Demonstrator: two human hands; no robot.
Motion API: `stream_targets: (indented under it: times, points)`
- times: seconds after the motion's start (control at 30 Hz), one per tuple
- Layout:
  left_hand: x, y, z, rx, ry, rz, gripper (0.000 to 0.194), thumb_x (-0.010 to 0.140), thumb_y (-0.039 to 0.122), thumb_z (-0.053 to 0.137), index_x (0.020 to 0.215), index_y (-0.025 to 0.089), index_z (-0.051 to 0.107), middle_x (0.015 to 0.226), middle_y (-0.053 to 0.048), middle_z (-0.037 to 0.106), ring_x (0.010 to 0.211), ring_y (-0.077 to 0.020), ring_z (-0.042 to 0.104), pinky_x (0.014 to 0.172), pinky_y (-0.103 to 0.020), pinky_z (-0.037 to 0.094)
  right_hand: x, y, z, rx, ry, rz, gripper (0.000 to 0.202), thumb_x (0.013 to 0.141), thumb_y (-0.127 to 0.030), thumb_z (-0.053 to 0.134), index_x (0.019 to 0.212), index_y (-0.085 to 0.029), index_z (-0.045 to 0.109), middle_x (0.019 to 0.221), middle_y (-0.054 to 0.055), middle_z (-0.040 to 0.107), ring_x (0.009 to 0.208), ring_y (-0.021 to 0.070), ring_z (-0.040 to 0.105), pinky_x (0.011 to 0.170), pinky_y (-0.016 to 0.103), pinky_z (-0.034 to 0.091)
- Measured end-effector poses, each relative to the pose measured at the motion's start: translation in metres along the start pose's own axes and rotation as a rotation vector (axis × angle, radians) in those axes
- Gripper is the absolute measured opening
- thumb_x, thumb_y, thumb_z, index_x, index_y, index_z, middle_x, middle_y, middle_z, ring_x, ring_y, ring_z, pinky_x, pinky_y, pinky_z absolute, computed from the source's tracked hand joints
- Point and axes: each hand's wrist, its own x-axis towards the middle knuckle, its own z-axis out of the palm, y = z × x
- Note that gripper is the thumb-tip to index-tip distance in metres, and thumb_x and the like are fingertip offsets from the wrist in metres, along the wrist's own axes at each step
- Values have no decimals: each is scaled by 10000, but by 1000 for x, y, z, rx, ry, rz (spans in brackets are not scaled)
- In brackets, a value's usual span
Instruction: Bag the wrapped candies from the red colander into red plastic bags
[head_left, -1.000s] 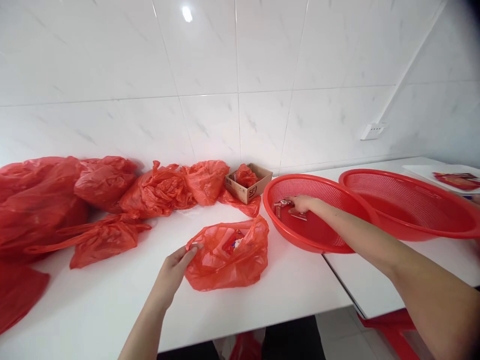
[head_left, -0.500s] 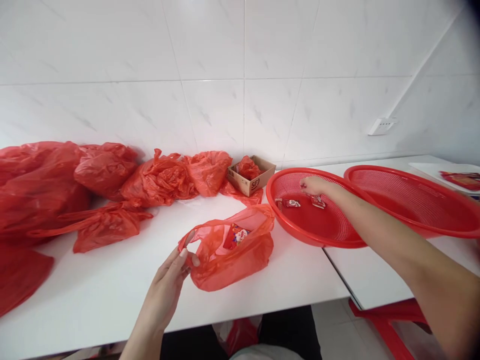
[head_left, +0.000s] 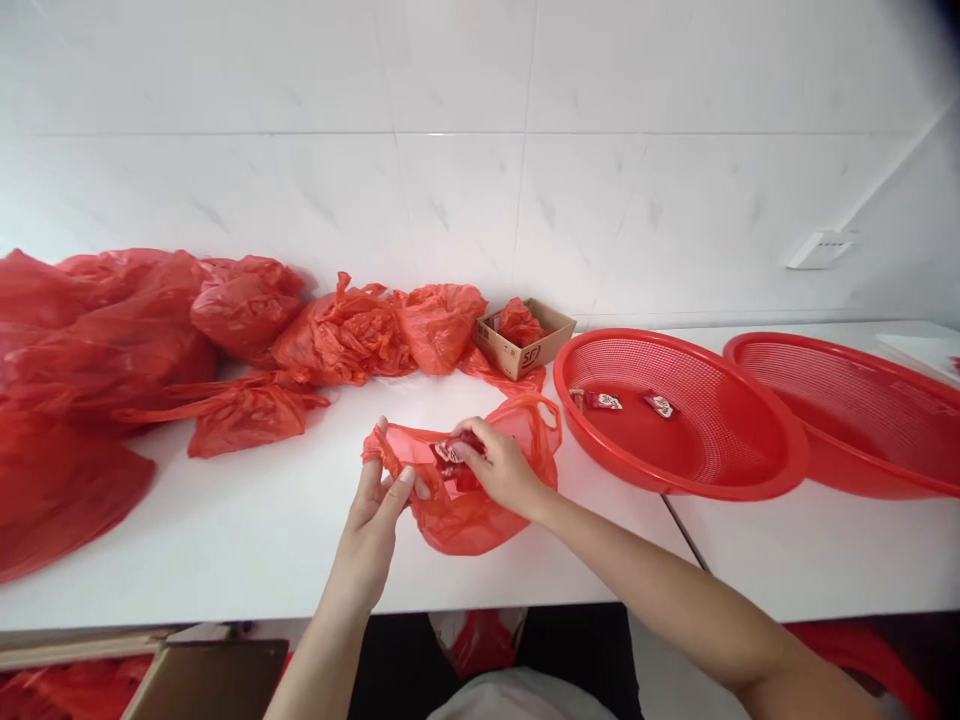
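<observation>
My left hand (head_left: 379,500) is closed on the rim of a red plastic bag (head_left: 469,525), holding its mouth open above the white table. Inside the mouth of the bag is my right hand (head_left: 495,462), its fingers closed on a small dark red packet (head_left: 451,452) with white lettering. Further packets in the bag are partly hidden by the hand. To the right stands a red plastic basket (head_left: 697,455) with perforated sides. A few small red-and-white packets (head_left: 660,404) lie on its bottom.
A second red basket (head_left: 847,400) stands at the far right. Filled red bags (head_left: 341,335) line the wall at the left. A small cardboard box (head_left: 531,355) holding red plastic sits behind the open bag. Below the table's front edge is another carton (head_left: 210,680).
My right hand has moved left from the red basket into the bag, bringing a small packet with it. My left hand still grips the bag's rim. The view has shifted slightly.
</observation>
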Motion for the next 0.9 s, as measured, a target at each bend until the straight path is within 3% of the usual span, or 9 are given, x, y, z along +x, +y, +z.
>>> stream_targets:
  times: [0.1,0.2,0.3,0.4,0.57,0.73,0.83,0.9]
  points:
    - [-1,1,-11,104,118,71,781,858,441,585,1528,286,215,704,32,566,778,-165,549,887,-319,449,-14,14,9,-62,-122,87,140,939,-259,452,1012,-202,556,916,9,673,840,136,629,749,257,462]
    - [0,0,-21,143,289,179,749,845,412,613,1506,312,277,736,29,566,763,-157,555,854,-294,463,-19,16,5,-182,-253,122,114,910,-245,495,951,-207,594,841,-7,679,799,140,629,718,251,449]
    - [-1,-2,-22,123,404,259,717,842,384,628,1487,328,319,788,24,556,743,-150,537,834,-294,466,-17,13,-3,-244,-304,138,102,874,-220,538,932,-225,622,870,-16,701,810,138,639,704,239,436]
    - [-5,-6,-17,108,358,213,694,836,386,632,1468,299,362,790,15,551,764,-169,542,853,-329,468,-11,13,-17,-342,-306,178,87,844,-207,565,874,-221,645,853,2,713,815,168,649,700,257,427]
    - [-13,-23,-7,181,135,133,665,833,394,631,1443,257,404,795,6,554,814,-195,549,915,-375,451,-3,15,-39,-489,-202,269,166,870,-295,562,941,-194,672,925,90,716,914,252,650,757,340,440]
    - [-18,-27,-3,184,51,151,709,869,389,594,1499,270,289,814,3,548,897,-210,575,947,-390,440,-5,4,-43,-290,-419,231,319,865,-411,595,1146,-265,634,1056,32,709,936,200,661,773,298,469]
    - [-23,-25,-5,211,46,132,711,872,409,586,1497,245,290,801,2,550,968,-227,587,963,-397,436,-9,-2,-52,-509,-411,223,297,833,-384,619,1089,-237,650,1025,65,703,930,245,650,727,320,453]
    - [-29,-26,-8,235,65,115,674,870,425,582,1466,226,341,835,-11,579,1010,-235,587,985,-407,424,-16,-6,-63,-664,-476,236,229,797,-336,636,986,-211,663,925,71,701,874,261,645,685,322,434]
